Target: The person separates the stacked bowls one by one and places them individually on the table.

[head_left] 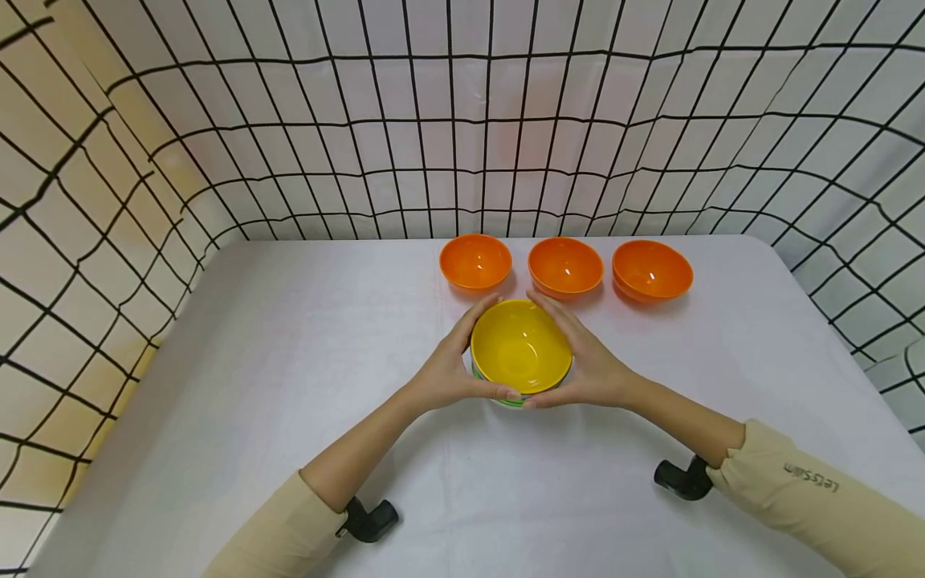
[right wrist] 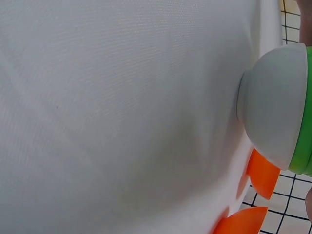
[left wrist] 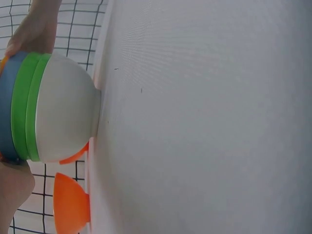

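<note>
A stack of nested bowls is between my two hands in the head view. On top is a yellow bowl (head_left: pixel 522 347); the left wrist view shows a blue bowl (left wrist: pixel 13 107), green rims (left wrist: pixel 24 107) and a white bowl (left wrist: pixel 68 107) at the bottom. My left hand (head_left: pixel 457 371) grips the stack's left side, thumb across the near side. Opposite it, my right hand (head_left: pixel 598 371) holds the right side, the two thumb tips nearly meeting. The stack is upright, its base at or just above the white tabletop (head_left: pixel 325 361); exact contact is hard to tell.
Behind the stack, three orange bowls stand in a row: a left one (head_left: pixel 474 263), a middle one (head_left: pixel 566 267) and a right one (head_left: pixel 652 271). Black wire mesh (head_left: pixel 491 120) rises along the back and both sides of the table.
</note>
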A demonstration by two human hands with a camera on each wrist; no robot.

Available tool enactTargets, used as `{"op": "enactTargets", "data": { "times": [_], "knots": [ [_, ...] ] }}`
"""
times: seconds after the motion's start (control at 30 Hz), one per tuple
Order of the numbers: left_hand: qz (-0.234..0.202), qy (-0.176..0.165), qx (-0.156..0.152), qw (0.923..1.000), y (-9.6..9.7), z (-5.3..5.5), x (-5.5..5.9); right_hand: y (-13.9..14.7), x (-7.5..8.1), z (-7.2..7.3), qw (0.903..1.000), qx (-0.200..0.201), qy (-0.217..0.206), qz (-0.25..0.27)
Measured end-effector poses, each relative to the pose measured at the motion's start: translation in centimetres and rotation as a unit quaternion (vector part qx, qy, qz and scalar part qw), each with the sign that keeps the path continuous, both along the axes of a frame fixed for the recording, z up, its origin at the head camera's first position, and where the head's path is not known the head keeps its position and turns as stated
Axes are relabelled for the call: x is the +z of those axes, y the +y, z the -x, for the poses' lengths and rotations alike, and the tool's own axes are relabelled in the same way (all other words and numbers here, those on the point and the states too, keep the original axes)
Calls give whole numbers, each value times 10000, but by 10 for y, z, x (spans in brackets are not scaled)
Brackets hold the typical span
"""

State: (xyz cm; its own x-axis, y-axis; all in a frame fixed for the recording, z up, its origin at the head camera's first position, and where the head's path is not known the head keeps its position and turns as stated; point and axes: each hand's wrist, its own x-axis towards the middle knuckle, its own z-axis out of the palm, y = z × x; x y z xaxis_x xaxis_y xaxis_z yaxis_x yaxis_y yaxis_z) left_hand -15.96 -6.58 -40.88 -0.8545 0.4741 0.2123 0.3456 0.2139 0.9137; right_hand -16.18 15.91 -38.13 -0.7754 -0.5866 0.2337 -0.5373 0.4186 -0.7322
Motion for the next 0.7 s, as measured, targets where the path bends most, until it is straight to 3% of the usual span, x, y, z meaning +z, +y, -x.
{"op": "enactTargets", "data": {
  "times": [0.07, 0.7],
  "knots": [
    [-4, -10, -6, 10000, 0, 0, 0, 2, -9, 4, 10000, 0, 69, 13],
    [-6, -12, -32, 10000, -1, -1, 2, 0, -11, 0, 9994, -256, -203, 115]
  ]
}}
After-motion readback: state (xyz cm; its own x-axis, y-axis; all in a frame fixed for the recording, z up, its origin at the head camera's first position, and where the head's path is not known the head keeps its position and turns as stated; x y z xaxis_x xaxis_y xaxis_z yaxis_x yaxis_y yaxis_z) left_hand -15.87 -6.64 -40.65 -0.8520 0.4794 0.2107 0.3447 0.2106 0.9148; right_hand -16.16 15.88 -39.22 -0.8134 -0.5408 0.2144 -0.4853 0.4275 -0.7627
